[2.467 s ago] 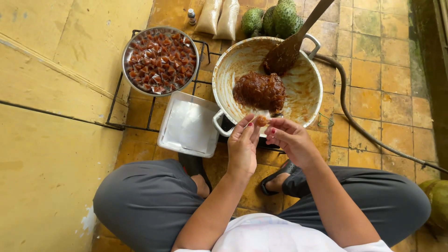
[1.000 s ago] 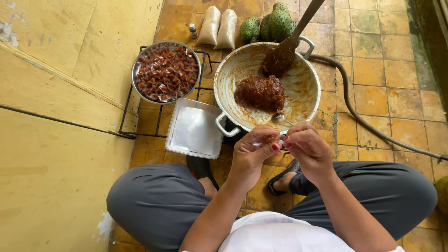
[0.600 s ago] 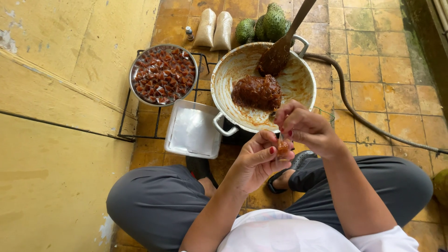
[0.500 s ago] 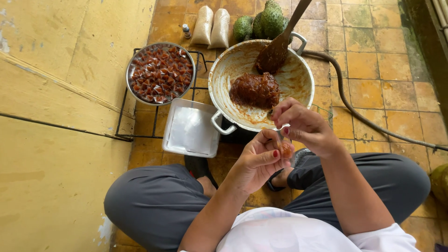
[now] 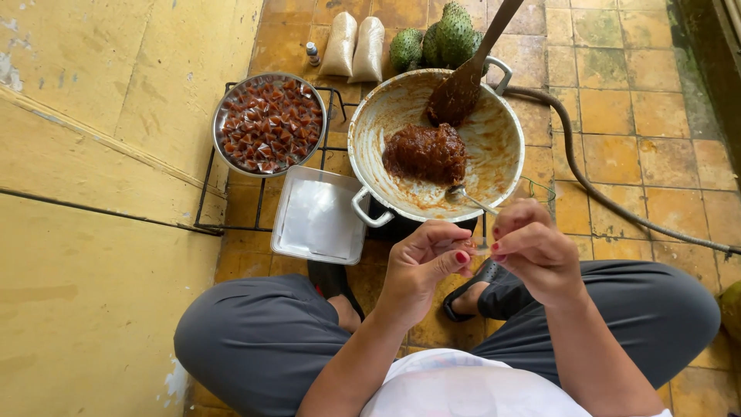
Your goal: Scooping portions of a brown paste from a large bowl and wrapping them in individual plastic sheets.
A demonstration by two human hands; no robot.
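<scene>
L hand (image 5: 423, 266) fingers pinched on small wrapped piece, just below pan (image 5: 494, 93) rim. R hand (image 5: 536, 251) gripping spoon (image 5: 467, 197). Risk: sticky paste (image 5: 424, 153) smearing wrap, piece slipping to floor.

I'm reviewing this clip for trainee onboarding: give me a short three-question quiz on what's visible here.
1. True or false: the wooden spatula rests in the big pan with the brown paste.
2. Which container holds the small wrapped brown pieces?
A. the square white container
B. the round metal bowl
C. the big pan
3. What thin metal thing lies by the right hand, its bowl end at the pan's near rim, with the left hand close beside?

Key: 1 true; 2 B; 3 a spoon.
</scene>
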